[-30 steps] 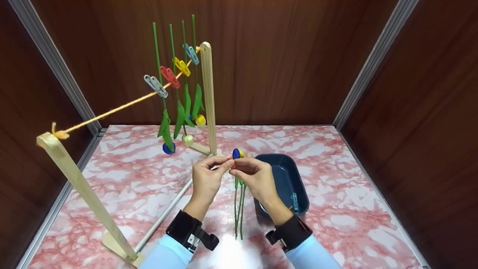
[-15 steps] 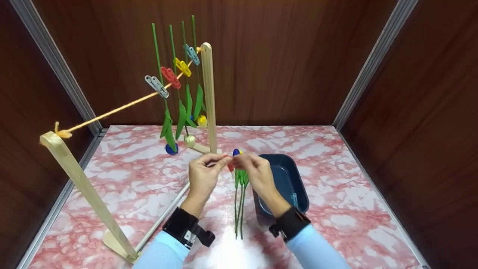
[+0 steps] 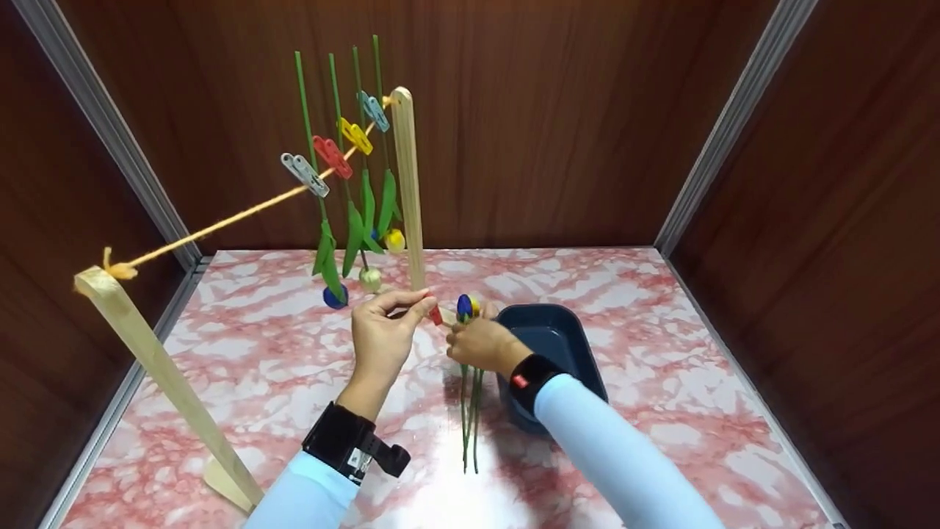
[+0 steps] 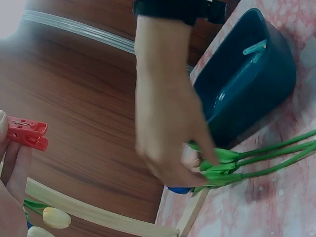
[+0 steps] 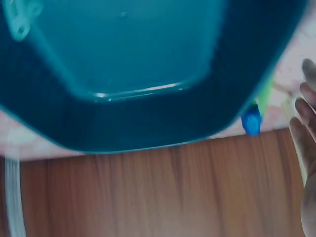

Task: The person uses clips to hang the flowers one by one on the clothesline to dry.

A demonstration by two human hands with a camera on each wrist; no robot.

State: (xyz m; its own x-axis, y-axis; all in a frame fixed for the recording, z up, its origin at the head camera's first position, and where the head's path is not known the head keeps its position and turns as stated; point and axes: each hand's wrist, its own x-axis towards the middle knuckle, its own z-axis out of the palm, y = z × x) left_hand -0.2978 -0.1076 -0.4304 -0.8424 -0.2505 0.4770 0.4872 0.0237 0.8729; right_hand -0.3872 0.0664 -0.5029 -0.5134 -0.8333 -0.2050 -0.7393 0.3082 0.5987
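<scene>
Between thumb and fingers, my left hand (image 3: 382,330) pinches a red clothespin (image 4: 29,134), held up over the table. Down at several artificial tulips (image 4: 227,168) is my right hand (image 3: 485,345), its fingers bent loosely over their leaves. These tulips lie on the table with stems toward me; a blue bloom (image 3: 465,307) shows beyond the hand. In the right wrist view the fingers (image 5: 306,140) look relaxed, beside the blue bloom and apart from it. To the left, several tulips hang head down from a yarn line (image 3: 235,218), clipped by grey, red, yellow and blue clothespins.
Wooden posts (image 3: 408,191) hold up the line, the nearer post (image 3: 169,382) standing at the front left. Right of the lying tulips is a dark blue tub (image 3: 547,307) with a blue clothespin (image 4: 254,48) inside. Wood-grain walls enclose the marbled table (image 3: 705,411).
My right hand has let go of the red clothespin and dropped to the lying tulips, its forearm swinging inward. My left hand has drifted left with the clothespin.
</scene>
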